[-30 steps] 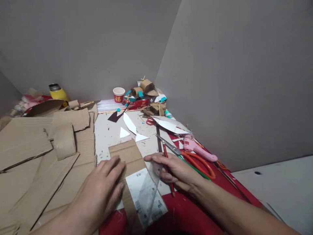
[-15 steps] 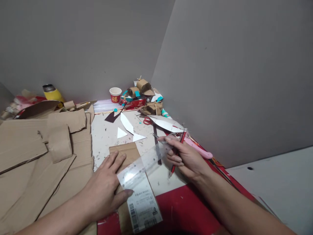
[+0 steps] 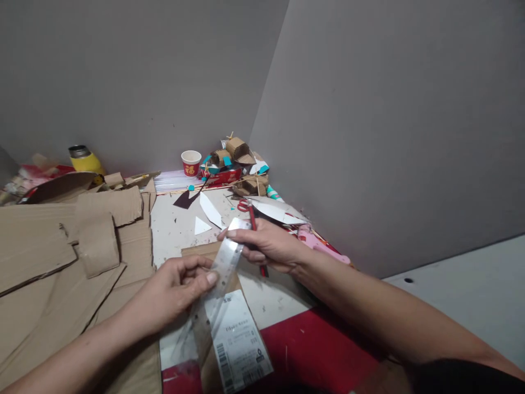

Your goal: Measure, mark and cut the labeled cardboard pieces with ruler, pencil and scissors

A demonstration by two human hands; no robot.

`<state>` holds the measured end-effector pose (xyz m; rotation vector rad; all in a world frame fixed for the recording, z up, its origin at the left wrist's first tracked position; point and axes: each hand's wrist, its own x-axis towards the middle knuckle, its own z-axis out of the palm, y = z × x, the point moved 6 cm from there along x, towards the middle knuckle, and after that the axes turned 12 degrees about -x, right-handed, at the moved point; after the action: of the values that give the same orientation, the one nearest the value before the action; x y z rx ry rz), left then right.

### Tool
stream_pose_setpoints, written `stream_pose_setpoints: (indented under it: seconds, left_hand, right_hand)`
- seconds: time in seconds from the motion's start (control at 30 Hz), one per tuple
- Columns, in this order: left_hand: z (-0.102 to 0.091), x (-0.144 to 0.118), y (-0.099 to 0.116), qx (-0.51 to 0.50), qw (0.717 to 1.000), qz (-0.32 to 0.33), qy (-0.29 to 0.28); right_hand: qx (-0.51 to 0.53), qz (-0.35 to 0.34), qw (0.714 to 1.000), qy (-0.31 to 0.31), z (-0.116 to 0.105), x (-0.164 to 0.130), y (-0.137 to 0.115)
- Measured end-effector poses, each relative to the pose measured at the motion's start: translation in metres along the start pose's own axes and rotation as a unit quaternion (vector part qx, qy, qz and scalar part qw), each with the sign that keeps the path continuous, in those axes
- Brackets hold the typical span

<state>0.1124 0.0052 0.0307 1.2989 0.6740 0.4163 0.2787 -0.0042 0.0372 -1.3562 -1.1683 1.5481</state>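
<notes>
Cardboard strip lies on the desk at centre frame. Both hands pinch the clear ruler above it: left hand lower end, right hand, with red pen, upper. Step: positioning; next, lay it flat.

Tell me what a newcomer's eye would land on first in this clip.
Centre frame: the left hand and the right hand hold a clear ruler between them, above a cardboard strip with a white label; the right hand also grips a red pen. Next, the loose cardboard sheets on the left and the red paper cup by the far wall.
</notes>
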Motion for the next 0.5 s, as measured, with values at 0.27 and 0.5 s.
stream_pose_setpoints:
  seconds: [0.27,0.5]
  left_hand:
    - [-0.023,-0.003,-0.025,-0.077,0.993,-0.067,0.061]
    - [-0.028,-0.005,-0.009,0.141,0.989,-0.023,0.032]
  right_hand:
    - [0.092,0.055,0.994,0.009,0.011,0.01,0.015]
    - [0.025,0.025,0.999,0.039,-0.005,-0.011,0.02]
